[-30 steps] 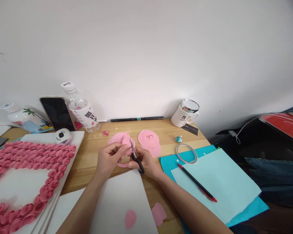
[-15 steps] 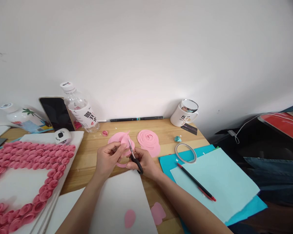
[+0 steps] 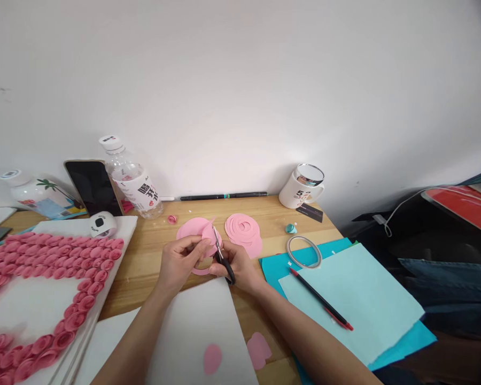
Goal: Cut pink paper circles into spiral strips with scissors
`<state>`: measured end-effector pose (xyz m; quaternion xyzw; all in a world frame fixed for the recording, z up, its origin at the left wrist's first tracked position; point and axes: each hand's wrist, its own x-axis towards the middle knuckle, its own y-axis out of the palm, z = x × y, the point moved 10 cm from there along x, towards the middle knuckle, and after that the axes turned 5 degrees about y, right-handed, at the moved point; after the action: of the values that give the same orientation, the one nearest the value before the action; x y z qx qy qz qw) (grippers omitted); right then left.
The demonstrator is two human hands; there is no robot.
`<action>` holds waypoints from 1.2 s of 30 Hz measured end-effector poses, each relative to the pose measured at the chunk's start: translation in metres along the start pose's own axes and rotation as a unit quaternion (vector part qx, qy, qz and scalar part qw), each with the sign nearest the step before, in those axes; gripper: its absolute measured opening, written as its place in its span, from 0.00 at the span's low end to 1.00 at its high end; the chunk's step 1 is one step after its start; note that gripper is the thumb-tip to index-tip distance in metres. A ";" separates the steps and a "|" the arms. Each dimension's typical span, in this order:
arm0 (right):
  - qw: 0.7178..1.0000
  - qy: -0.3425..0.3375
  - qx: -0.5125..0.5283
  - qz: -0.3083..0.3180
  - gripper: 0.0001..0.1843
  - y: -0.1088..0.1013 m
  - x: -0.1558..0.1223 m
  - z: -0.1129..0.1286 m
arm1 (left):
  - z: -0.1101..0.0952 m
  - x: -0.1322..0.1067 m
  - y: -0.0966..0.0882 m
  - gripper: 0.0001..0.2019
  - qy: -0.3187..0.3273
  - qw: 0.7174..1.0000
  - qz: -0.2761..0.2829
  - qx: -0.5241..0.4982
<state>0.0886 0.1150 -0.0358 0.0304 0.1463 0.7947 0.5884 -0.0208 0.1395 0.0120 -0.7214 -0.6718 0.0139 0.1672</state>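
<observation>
My left hand pinches a piece of pink paper between thumb and fingers. In my right hand are scissors with black handles, their blades pointing up and away along the right edge of that paper. Behind and below my fingers lies more pink paper, partly hidden by my left hand. A cut pink paper spiral rests on the wooden table just beyond my right hand.
At left stands a white board with rows of pink paper roses. A bottle, a phone and a mug line the wall. Blue sheets with a pen and tape roll lie right. Pink scraps lie in front.
The pink paper in my left hand has turned slightly, and the scissor blades have shifted a little along its edge. Both hands stay nearly in place.
</observation>
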 end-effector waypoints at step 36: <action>0.983 -0.075 -0.032 -0.161 0.21 -0.050 0.004 0.012 | 0.047 0.008 -0.011 0.11 -0.072 0.915 0.055 0.392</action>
<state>0.1368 0.1343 -0.0385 0.0473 0.0791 0.6889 0.7190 -0.0424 0.1586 -0.0278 -0.6309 -0.5819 0.3371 0.3869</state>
